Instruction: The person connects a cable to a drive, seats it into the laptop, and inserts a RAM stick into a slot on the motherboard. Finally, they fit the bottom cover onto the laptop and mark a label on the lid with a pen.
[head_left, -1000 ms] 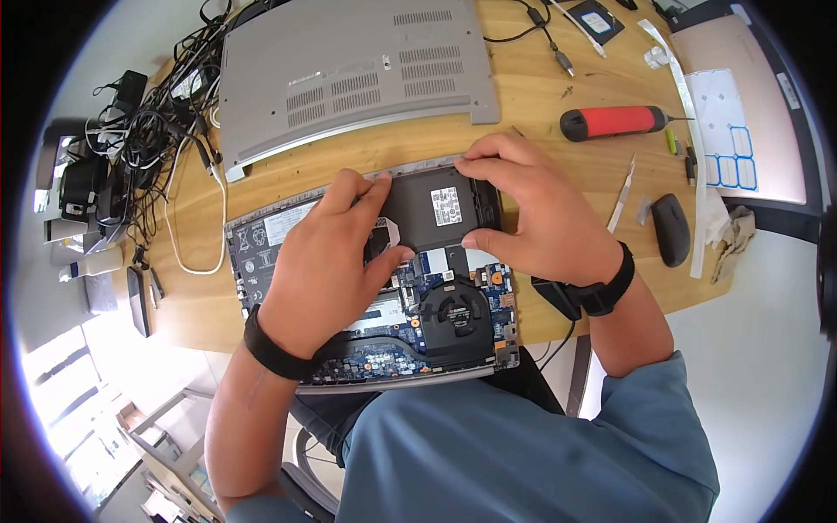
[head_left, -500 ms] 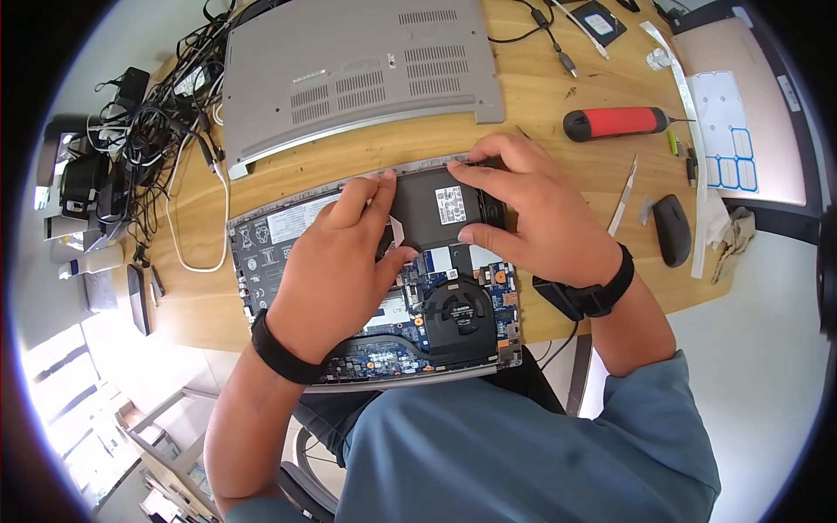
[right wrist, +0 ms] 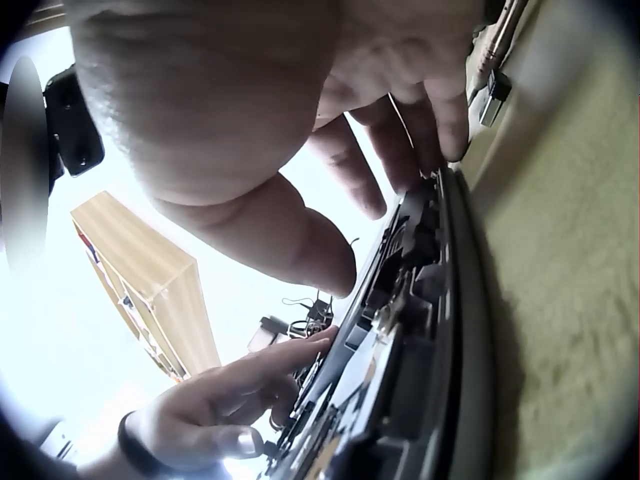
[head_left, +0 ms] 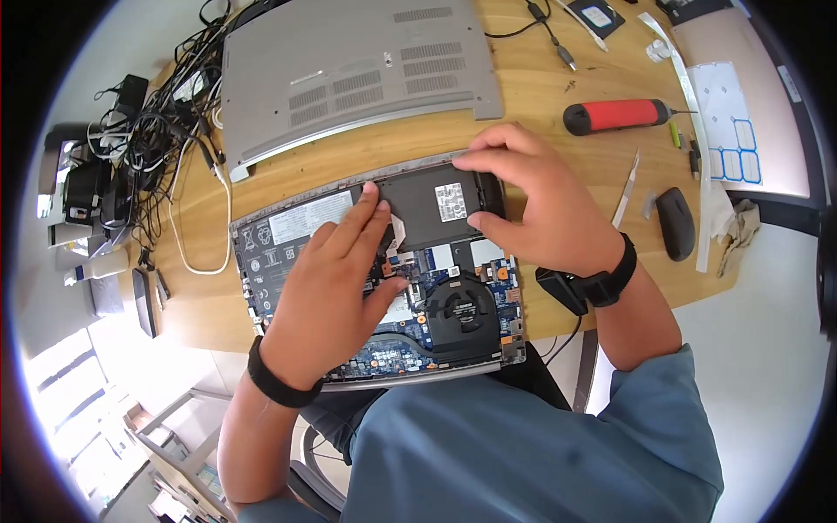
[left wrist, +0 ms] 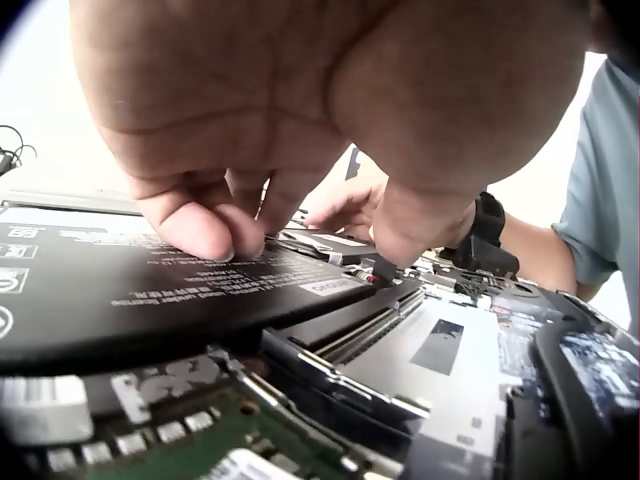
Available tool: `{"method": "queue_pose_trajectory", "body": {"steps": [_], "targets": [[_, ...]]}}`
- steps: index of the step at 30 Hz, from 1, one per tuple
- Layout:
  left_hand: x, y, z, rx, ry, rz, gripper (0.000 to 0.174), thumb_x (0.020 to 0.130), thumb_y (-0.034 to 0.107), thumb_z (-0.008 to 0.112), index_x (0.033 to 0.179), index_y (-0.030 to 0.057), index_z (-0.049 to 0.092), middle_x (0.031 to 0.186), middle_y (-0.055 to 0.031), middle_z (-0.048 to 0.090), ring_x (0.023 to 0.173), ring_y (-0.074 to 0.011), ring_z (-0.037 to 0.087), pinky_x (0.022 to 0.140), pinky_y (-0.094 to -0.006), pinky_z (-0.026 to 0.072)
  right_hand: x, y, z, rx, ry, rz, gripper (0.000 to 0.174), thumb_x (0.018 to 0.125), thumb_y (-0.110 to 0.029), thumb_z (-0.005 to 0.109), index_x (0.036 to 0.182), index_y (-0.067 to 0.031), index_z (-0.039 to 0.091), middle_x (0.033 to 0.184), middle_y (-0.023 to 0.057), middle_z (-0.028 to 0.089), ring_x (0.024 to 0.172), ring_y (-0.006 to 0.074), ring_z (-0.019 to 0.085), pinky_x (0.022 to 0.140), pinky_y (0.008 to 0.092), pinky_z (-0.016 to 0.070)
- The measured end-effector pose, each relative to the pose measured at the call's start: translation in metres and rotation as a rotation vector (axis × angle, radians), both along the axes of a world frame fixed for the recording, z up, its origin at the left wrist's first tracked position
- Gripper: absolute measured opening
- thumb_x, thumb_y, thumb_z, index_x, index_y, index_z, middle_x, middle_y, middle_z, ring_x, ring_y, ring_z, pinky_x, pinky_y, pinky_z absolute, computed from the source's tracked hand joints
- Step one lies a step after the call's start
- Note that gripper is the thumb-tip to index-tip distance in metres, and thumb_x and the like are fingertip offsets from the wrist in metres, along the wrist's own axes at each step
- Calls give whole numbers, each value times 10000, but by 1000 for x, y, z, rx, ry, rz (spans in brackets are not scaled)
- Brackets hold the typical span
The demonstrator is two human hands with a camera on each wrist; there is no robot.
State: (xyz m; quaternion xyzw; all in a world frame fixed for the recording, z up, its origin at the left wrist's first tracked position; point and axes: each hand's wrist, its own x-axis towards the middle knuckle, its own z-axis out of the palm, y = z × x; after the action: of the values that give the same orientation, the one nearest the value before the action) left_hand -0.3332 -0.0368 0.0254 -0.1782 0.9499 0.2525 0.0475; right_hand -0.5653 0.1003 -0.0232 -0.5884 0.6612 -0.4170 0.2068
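An opened laptop (head_left: 401, 370) with its insides exposed lies at the table's front edge. In its upper right part sits a flat black drive (head_left: 418, 202) with a white label. My left hand (head_left: 336, 288) reaches over the laptop. Its extended fingers touch near the drive's left edge, beside the black battery (left wrist: 180, 300), and its thumb hovers over the circuit board (head_left: 384, 359). My right hand (head_left: 545, 205) spreads over the drive's right end, fingertips at the laptop's far rim and thumb on the drive's right side. A pale ribbon tab (head_left: 398, 232) shows by the left fingertips.
The grey bottom cover (head_left: 349, 65) lies behind the laptop. To the right are a red screwdriver (head_left: 615, 117), a thin white-handled blade-like tool (head_left: 626, 187) and a black mouse (head_left: 675, 224). Tangled cables (head_left: 166, 131) crowd the left side. A fan (head_left: 462, 314) sits in the laptop.
My left fingers have straightened and moved down from the laptop's far rim, and the left thumb has shifted lower. My right thumb has moved up from the drive's near edge.
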Motion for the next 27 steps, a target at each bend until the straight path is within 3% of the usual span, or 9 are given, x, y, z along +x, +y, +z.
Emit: {"method": "queue_pose_trajectory", "body": {"steps": [4, 9, 11, 14, 17, 21, 22, 24, 27], "targets": [[4, -5, -2, 33, 30, -6, 676, 878, 197, 732, 1462, -2, 455, 1566, -182, 403, 1310, -379, 504, 1095, -417, 417, 3, 1, -2, 3, 63, 15, 429, 766, -88, 746, 1183, -12, 677, 1218, 132, 564, 1142, 318, 561, 971, 395, 470], [17, -3, 8, 156, 88, 62, 618, 865, 181, 735, 1399, -23, 502, 1509, -218, 443, 1171, -384, 586, 1023, -426, 478, 3, 4, 1, -1, 110, 37, 474, 764, -95, 755, 1221, -13, 658, 1243, 139, 552, 1168, 331, 547, 998, 397, 458], [31, 9, 19, 296, 170, 238, 561, 860, 167, 741, 1351, -19, 544, 1426, -204, 528, 1071, -339, 647, 928, -397, 526, 3, 5, 2, -4, 97, 40, 491, 763, -100, 759, 1235, -16, 651, 1249, 140, 549, 1177, 335, 543, 1006, 401, 454], [59, 29, 42, 335, 219, 151, 478, 850, 156, 756, 1261, -31, 599, 1216, -194, 648, 922, -284, 681, 795, -363, 544, 1, 4, -2, -23, 153, 49, 524, 754, -116, 777, 1256, -41, 645, 1263, 139, 553, 1183, 342, 544, 1012, 410, 452], [89, 69, 47, 772, 558, 221, 309, 829, 136, 781, 1068, -25, 668, 946, -177, 688, 768, -287, 654, 696, -381, 522, 5, 4, -9, -83, 183, 3, 536, 745, -144, 810, 1254, -78, 655, 1291, 141, 574, 1166, 342, 568, 1014, 400, 455], [89, 101, 52, 1287, 922, -57, 174, 883, 137, 754, 965, 25, 649, 836, -143, 676, 596, -260, 601, 539, -402, 463, -2, 4, -5, 1, 208, 131, 520, 818, -71, 765, 1318, -82, 624, 1417, 115, 533, 1330, 270, 501, 1114, 368, 390], [88, 103, 55, 1375, 967, -144, 179, 915, 174, 749, 890, 58, 616, 809, -127, 684, 578, -252, 596, 543, -385, 494, 12, -2, 22, 107, 255, 49, 393, 818, 0, 735, 1192, 17, 615, 1176, 134, 608, 1124, 220, 603, 1000, 343, 474], [61, 106, 66, 1543, 878, -156, 294, 927, 122, 602, 1198, 195, 688, 756, -128, 601, 512, -143, 530, 412, -276, 361, 18, -4, 28, 200, 165, 36, 423, 837, -75, 746, 1225, 10, 602, 1222, 137, 570, 1162, 237, 570, 1039, 347, 437], [61, 105, 70, 1673, 888, -138, 336, 870, 11, 620, 1113, 232, 688, 620, -77, 527, 453, -136, 445, 392, -264, 293, 24, -8, 28, 224, 74, 4, 428, 845, -73, 747, 1234, 11, 590, 1228, 123, 548, 1163, 231, 568, 1037, 339, 441]]}}
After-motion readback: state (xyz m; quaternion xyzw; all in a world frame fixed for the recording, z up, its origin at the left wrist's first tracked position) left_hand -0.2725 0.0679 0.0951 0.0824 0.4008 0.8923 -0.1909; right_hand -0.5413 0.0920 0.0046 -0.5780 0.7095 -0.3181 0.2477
